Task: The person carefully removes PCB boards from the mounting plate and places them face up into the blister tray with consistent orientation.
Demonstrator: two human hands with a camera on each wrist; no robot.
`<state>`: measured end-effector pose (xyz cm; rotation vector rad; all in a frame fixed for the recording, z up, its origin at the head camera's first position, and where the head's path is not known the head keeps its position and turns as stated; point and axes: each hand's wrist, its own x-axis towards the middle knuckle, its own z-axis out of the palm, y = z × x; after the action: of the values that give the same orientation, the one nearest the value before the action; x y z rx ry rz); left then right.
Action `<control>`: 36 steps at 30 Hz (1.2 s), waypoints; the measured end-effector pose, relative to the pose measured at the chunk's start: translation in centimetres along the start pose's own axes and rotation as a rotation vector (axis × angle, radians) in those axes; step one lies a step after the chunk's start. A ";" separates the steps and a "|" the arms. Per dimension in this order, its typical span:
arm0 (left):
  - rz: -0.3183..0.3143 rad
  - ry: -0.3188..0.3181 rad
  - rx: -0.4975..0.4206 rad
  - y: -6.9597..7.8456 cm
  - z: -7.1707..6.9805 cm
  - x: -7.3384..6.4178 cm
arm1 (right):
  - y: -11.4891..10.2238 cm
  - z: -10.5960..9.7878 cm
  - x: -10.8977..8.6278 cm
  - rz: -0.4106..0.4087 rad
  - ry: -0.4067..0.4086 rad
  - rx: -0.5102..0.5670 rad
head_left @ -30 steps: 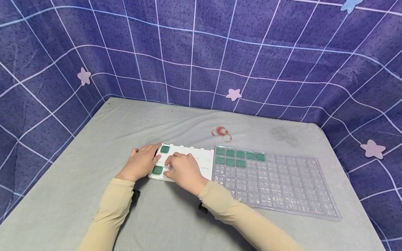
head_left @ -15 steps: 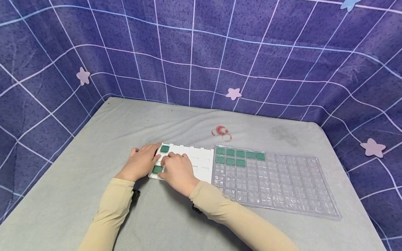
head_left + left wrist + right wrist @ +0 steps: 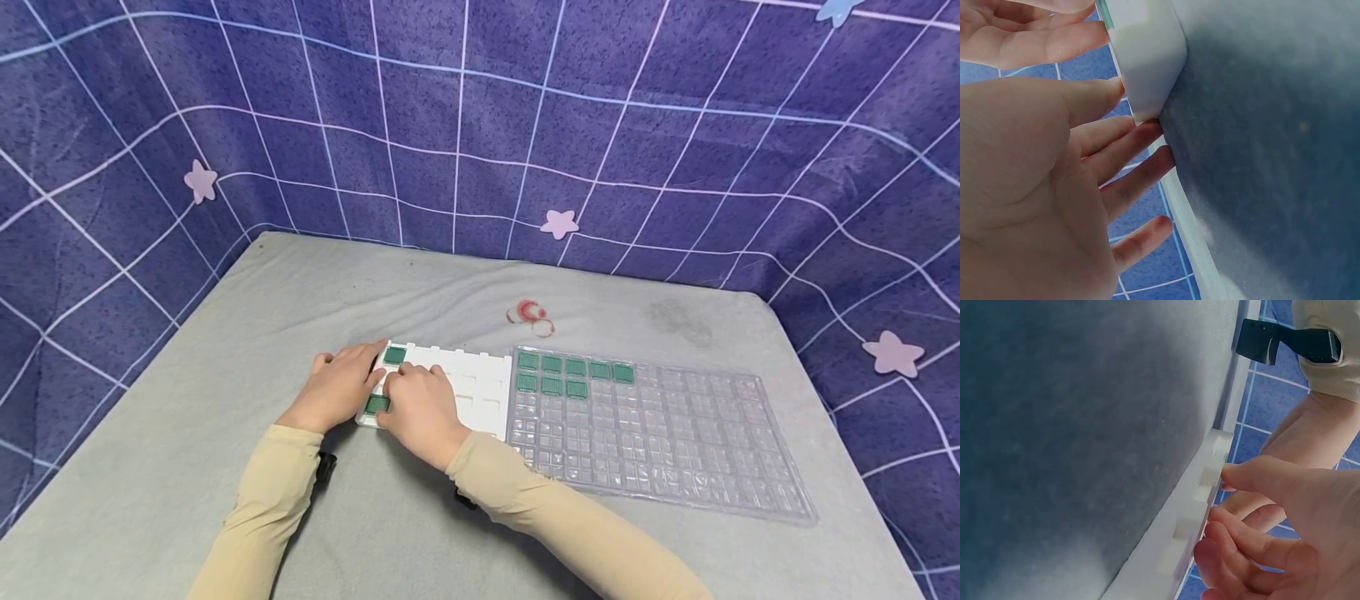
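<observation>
A white tray (image 3: 483,371) with shallow pockets lies left of the middle of the table. In it are two green square pieces, one in the far left corner (image 3: 394,356) and one in the near left corner (image 3: 377,404). My left hand (image 3: 341,387) holds the tray's left end, thumb on the rim and fingertips against the side wall in the left wrist view. Over the tray's left part is my right hand (image 3: 422,408), fingers bent. Its thumb and index finger are at the right edge of the near green piece; whether they pinch it is hidden.
Right of the white tray lies a large clear plastic tray (image 3: 667,442) with many small pockets. Several green square pieces (image 3: 551,364) fill its far left pockets. A grey cloth (image 3: 330,283) covers the table; purple gridded cloth (image 3: 420,125) stands behind and at both sides.
My right hand has moved left across the white tray to the near green piece, mostly in the first half second. My left hand and both trays have stayed put.
</observation>
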<state>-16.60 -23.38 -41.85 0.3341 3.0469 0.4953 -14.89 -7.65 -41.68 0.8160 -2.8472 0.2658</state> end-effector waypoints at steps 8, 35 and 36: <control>0.001 -0.004 0.001 0.0 0.0 0.1 | 0.1 0.1 0.1 -0.002 0.017 -0.005; 0.007 0.001 -0.002 0.0 0.1 0.1 | 0.5 -0.4 -0.2 -0.013 0.041 -0.007; 0.006 0.003 -0.004 0.0 0.1 0.1 | 0.6 -0.5 -0.2 -0.016 0.038 -0.007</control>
<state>-16.69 -23.39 -41.92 0.3434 3.0486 0.5026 -14.95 -6.94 -41.34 0.8225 -2.8033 0.2667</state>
